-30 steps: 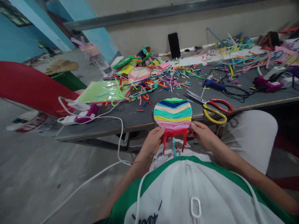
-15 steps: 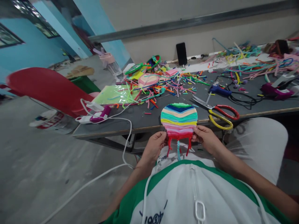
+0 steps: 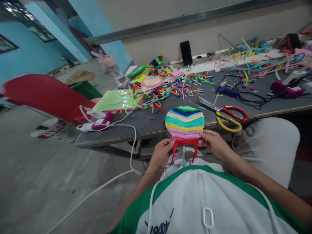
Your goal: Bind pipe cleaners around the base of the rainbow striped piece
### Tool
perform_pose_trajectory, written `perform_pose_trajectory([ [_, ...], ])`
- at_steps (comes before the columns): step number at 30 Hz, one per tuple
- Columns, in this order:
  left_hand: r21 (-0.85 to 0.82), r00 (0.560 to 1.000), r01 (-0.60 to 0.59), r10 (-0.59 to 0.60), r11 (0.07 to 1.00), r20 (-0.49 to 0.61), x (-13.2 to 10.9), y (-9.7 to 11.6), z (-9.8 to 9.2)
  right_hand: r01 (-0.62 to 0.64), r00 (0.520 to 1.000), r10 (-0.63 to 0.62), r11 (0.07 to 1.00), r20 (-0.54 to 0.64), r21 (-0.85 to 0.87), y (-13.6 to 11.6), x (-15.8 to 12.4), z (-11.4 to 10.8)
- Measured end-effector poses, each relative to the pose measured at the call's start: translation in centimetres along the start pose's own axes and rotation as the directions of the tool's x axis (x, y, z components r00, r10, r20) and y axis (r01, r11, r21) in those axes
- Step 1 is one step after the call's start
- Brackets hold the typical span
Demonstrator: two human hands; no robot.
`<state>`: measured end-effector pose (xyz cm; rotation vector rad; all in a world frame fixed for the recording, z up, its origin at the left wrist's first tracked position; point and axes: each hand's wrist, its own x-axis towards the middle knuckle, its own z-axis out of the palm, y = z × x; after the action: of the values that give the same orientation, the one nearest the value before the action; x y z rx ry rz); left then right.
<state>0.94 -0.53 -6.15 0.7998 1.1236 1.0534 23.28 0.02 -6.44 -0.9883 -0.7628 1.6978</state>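
A round striped piece made of pipe cleaners (image 3: 185, 123) is held up in front of me, near the table's front edge. Its bands run from green and blue at the top through cream, teal, yellow and pink to red. Red strands and one light-blue strand hang from its lower edge. My left hand (image 3: 162, 152) pinches the lower left edge between thumb and fingers. On the lower right edge, my right hand (image 3: 212, 141) grips it the same way. Scissors (image 3: 223, 113) with one red and one yellow handle lie just beyond my right hand.
Pipe cleaner scraps (image 3: 180, 87) are strewn over the grey table (image 3: 136, 128). A blue glue gun (image 3: 227, 91) with a black cord lies behind the scissors. A phone (image 3: 186, 53) leans on the wall. A white cable (image 3: 133, 149) hangs over the left table edge by a red chair (image 3: 46, 94).
Both hands still hold the striped piece, which stays nearly in place. The camera view has shifted slightly, moving the background a little to the left.
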Motion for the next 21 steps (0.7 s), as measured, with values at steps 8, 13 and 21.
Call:
perform_pose_trajectory([
  [8, 0.088, 0.999, 0.005, -0.002, 0.996, -0.038, 0.0, 0.3, -0.1, -0.001, 1.000, 0.001, 1.000, -0.015, 0.018, 0.3, 0.1, 0.1],
  [13, 0.126, 1.000, -0.017, 0.015, 0.992, 0.019, 0.2, 0.3, -0.4, -0.001, 1.000, 0.001, 1.000, -0.004, -0.005, 0.3, 0.3, -0.2],
  [21, 0.080, 0.984, 0.082, -0.093, 0.993, 0.150, 0.6, 0.6, 0.7, 0.018, 1.000, -0.017, 0.998, 0.013, -0.055, -0.1, 0.4, -0.4],
])
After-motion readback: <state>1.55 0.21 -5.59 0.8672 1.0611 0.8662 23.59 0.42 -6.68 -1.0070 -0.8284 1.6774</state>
